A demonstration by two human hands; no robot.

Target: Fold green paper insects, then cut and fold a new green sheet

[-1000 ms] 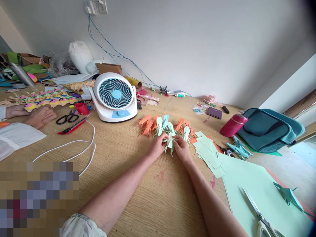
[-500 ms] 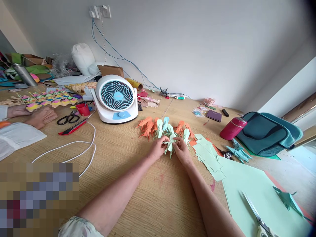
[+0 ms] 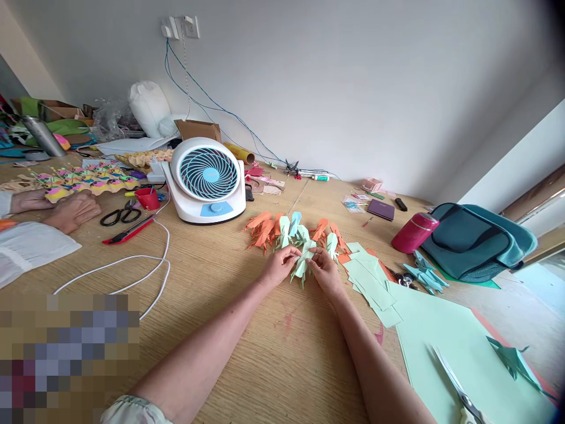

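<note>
A pale green folded paper figure [image 3: 302,266] with thin pointed legs is held just above the table between both hands. My left hand [image 3: 281,264] pinches its left side with thumb and forefinger. On its right side, the fingers of my right hand [image 3: 324,266] are closed on the same paper. Right behind stand more folded figures: orange ones [image 3: 263,227] on the left, a light blue one [image 3: 295,222] in the middle, and orange ones [image 3: 321,228] with a pale green one [image 3: 332,242] on the right. Loose pale green paper sheets [image 3: 368,277] lie beside my right hand.
A white fan [image 3: 207,179] stands back left, its white cable [image 3: 165,265] looping forward. A co-worker's hands [image 3: 73,211] rest beyond black-handled scissors [image 3: 120,216]. To the right are a pink flask [image 3: 415,231], a teal bag [image 3: 472,241] and open scissors [image 3: 459,386] on large green paper.
Both hands keep hold of the pale green figure, which now shows a broader, slightly tilted face. The whole view has shifted slightly downward in the picture.
</note>
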